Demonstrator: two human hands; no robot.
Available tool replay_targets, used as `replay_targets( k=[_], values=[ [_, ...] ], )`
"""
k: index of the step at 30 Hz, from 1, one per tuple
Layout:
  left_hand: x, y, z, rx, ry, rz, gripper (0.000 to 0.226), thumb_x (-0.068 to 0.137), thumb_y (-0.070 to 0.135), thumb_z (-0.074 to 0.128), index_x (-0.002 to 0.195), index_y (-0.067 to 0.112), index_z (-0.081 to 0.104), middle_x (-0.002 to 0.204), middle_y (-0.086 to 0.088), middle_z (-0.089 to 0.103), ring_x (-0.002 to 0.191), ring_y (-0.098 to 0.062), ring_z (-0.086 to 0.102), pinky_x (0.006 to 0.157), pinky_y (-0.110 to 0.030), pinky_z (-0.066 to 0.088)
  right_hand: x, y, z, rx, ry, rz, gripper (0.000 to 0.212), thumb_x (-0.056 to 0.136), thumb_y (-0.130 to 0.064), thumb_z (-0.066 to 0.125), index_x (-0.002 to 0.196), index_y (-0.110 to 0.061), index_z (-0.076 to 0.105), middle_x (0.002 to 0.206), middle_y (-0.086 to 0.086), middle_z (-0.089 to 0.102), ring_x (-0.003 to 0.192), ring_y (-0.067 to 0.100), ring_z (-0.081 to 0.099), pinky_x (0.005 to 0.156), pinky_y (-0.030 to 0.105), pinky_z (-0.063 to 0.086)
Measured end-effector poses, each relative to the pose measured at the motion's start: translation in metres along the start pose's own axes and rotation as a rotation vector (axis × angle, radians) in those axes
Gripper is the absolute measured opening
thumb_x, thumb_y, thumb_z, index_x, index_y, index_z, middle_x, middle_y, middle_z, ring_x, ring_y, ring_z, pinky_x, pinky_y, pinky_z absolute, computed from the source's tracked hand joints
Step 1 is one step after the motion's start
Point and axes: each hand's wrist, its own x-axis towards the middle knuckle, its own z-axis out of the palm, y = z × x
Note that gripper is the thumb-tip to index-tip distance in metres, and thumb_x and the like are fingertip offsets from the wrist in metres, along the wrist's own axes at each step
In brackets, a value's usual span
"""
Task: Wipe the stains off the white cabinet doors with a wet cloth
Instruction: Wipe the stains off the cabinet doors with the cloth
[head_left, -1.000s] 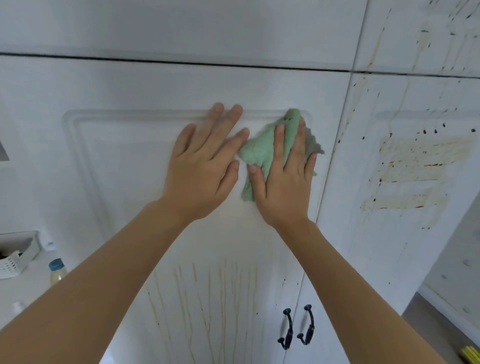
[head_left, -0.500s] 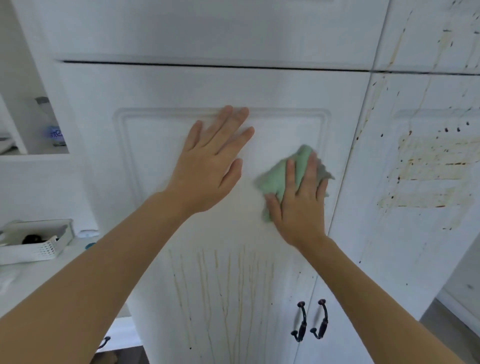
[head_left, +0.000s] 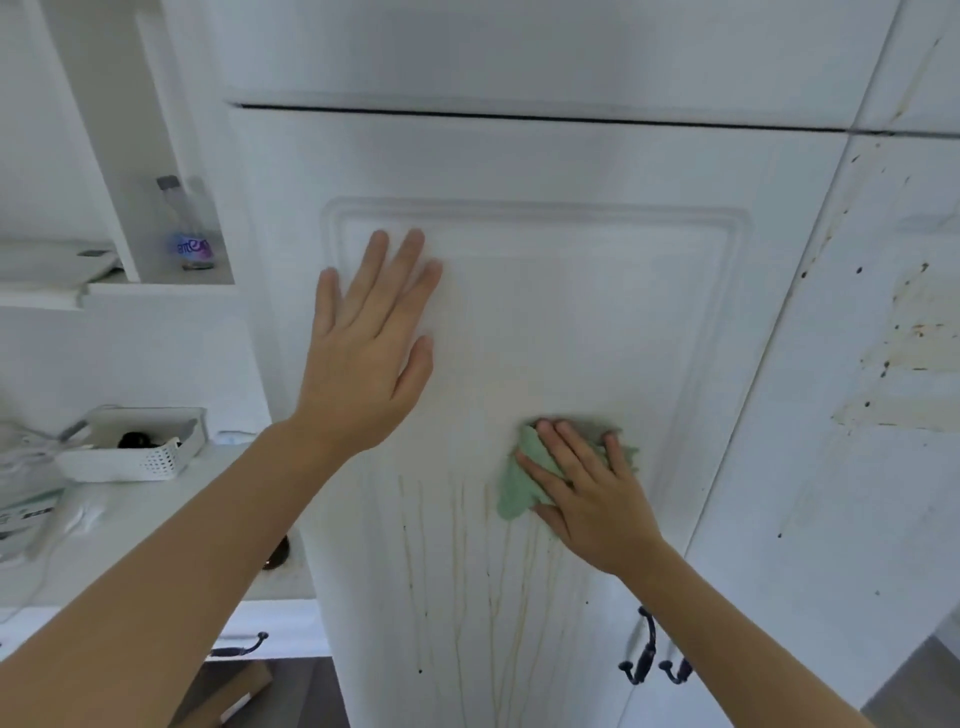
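Note:
A white cabinet door (head_left: 571, 291) fills the middle of the view, with brown drip streaks (head_left: 467, 571) running down its lower half. My right hand (head_left: 592, 493) presses a green cloth (head_left: 514, 488) flat against the door just above those streaks. My left hand (head_left: 369, 343) lies flat on the door's upper left panel, fingers spread, holding nothing. The neighbouring door (head_left: 857, 467) on the right carries yellowish smears (head_left: 904, 364) and dark specks.
Dark door handles (head_left: 644, 649) sit low between the two doors. To the left, a white counter (head_left: 104, 530) holds a perforated white basket (head_left: 140, 447) and a plastic bag. A bottle (head_left: 189, 228) stands in an open shelf niche. A drawer handle (head_left: 234, 647) shows below the counter.
My right hand has slid the green cloth down the door from near the panel's top right to just above the drip streaks. The view has shifted left. My left hand stays flat.

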Motion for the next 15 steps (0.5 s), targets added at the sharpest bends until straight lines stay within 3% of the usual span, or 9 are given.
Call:
replay_targets(
  k=[2,4,8,12,15],
  values=[
    [-0.005,-0.01,-0.006,-0.002,-0.012,-0.057,0.052,0.095,0.027,0.03,0.145,0.013,0.027,0.155,-0.004,0.015,0.144,-0.018,0.002,0.112,-0.046,0.001,0.053,0.016,-0.023,-0.006,0.117,0.015,0.052,0.099,-0.045,0.025,0.147,-0.023,0.021,0.157,0.01,0.007,0.142,0.025,0.016,0.11,0.052,0.014],
    [-0.01,-0.015,-0.009,-0.01,-0.03,-0.091,0.054,0.095,0.028,0.029,0.146,0.013,0.024,0.155,-0.002,0.012,0.144,-0.017,0.001,0.112,-0.045,0.0,0.113,0.023,-0.047,0.022,0.244,0.166,0.056,0.098,-0.045,0.03,0.146,-0.017,0.025,0.153,0.015,0.02,0.141,0.03,0.019,0.111,0.052,0.01],
    [-0.022,-0.02,-0.005,-0.017,-0.031,-0.12,0.055,0.095,0.027,0.029,0.147,0.012,0.02,0.155,-0.002,0.011,0.144,-0.016,0.001,0.113,-0.041,0.0,0.159,0.007,-0.057,0.052,0.341,0.424,0.06,0.097,-0.044,0.033,0.146,-0.011,0.026,0.15,0.023,0.026,0.14,0.032,0.017,0.112,0.055,0.009],
    [-0.031,-0.021,0.002,-0.014,-0.035,-0.121,0.055,0.094,0.023,0.032,0.147,0.01,0.02,0.155,-0.004,0.013,0.143,-0.014,0.001,0.113,-0.041,0.001,0.094,-0.025,-0.018,0.018,0.179,0.145,0.057,0.098,-0.046,0.026,0.148,-0.017,0.02,0.154,0.015,0.014,0.143,0.027,0.01,0.113,0.053,0.005],
    [-0.034,-0.018,-0.001,-0.041,-0.054,-0.136,0.055,0.094,0.024,0.03,0.147,0.011,0.02,0.155,-0.003,0.012,0.144,-0.015,0.001,0.113,-0.044,0.004,0.036,-0.047,0.009,0.008,0.008,-0.015,0.052,0.1,-0.044,0.018,0.147,-0.023,0.021,0.158,0.006,0.0,0.142,0.022,0.011,0.109,0.054,0.014]
  ],
)
